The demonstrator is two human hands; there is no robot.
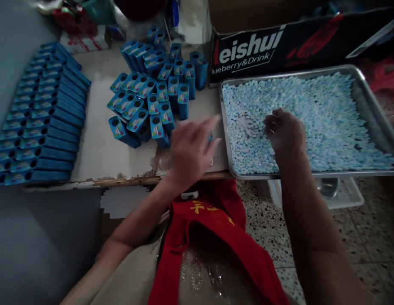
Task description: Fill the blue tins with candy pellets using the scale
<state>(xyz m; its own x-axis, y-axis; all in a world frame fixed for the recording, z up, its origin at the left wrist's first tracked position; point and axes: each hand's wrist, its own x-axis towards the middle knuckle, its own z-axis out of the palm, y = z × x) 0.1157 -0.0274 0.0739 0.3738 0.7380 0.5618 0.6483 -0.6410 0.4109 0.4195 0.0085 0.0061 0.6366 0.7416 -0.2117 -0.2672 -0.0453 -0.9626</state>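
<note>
My left hand (192, 150) is over the table's front edge, smeared by motion, with thumb and forefinger apart. A bit of blue shows between them, but whether the hand holds it is unclear. Just left of it stand several small blue boxes (166, 114), each with a round dark hole in its top. My right hand (287, 129) is over a metal tray (379, 118) spread with small pale blue and white pellets (323, 114). Its fingers are curled together low over the pellets; anything inside them is hidden.
More blue boxes (53, 114) are lined up in two tight rows at the left of the table (98, 93). A black carton (279, 46) with white lettering stands behind the tray. Under the tray, a white plastic container (351, 192) is near the speckled floor.
</note>
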